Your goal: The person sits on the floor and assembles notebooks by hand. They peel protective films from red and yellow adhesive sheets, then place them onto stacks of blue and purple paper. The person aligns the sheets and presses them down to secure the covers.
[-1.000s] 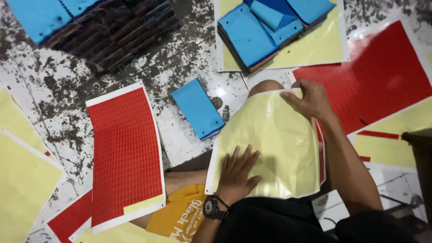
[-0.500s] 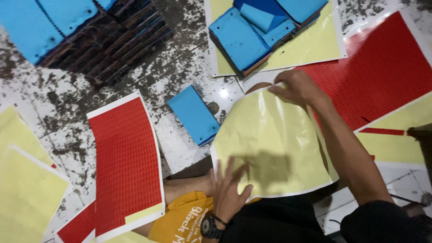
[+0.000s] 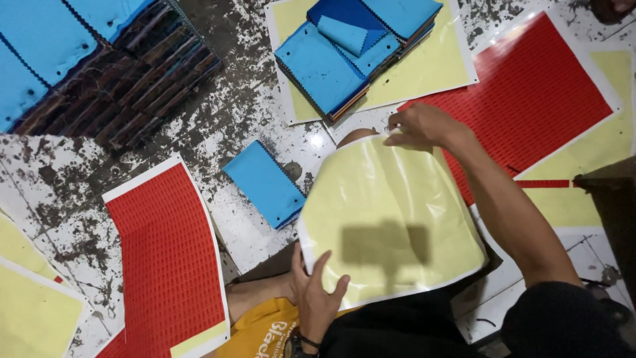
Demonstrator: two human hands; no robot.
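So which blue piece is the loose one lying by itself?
Start at the big pale yellow sheet held by both hands. Just left of it, on the speckled floor, lies a small blue fabric rectangle. Unlike the stacked blue swatches above, it lies single, directly on the floor.

Held sheet (image 3: pixel 391 219): pale yellow, thin white edge, centre of view.
Sticker sheet (image 3: pixel 169 258) at 8 o'clock: red grid of small labels, white border, a yellow bare corner.
Sticker sheet (image 3: pixel 530 99) at 2 o'clock: red grid, white border.
Fabric swatch (image 3: pixel 265 185) beside held sheet: plain bright blue.
Swatch stack (image 3: pixel 344 53) at 12 o'clock: blue tops, dark edges.
Floor (image 3: pixel 225 126): white tiles, black speckling.
Shirt (image 3: pixel 258 331) at 6 o'clock: orange-yellow.
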